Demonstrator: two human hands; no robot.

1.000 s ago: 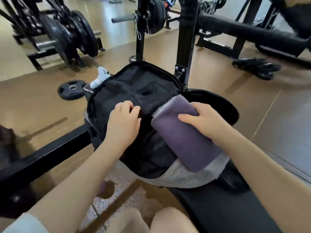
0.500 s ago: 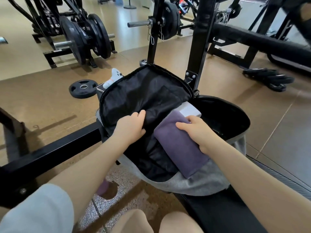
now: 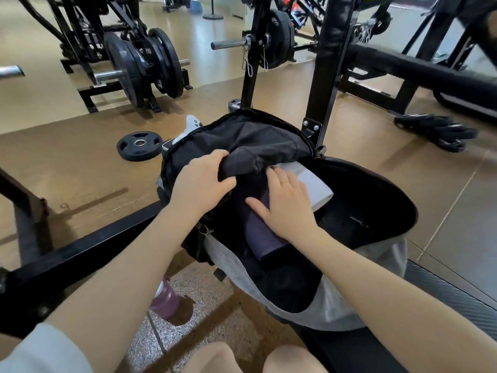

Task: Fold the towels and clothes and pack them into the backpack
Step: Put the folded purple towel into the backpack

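Purple towel (image 3: pixel 259 232) now sits deeper inside the backpack (image 3: pixel 376 200) than a second ago, pressed down by the flat, open right hand (image 3: pixel 285 208). Left hand (image 3: pixel 201 184) grips the black lining (image 3: pixel 258 146), lifting it clear; packing looks nearly done.

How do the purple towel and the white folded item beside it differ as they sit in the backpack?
The purple towel is dark and lies nearer the person, under the flat right hand; the white folded item is pale, lies farther in and is touched at most by the fingertips. The left hand grips the black lining above both. Both are folded inside the backpack.
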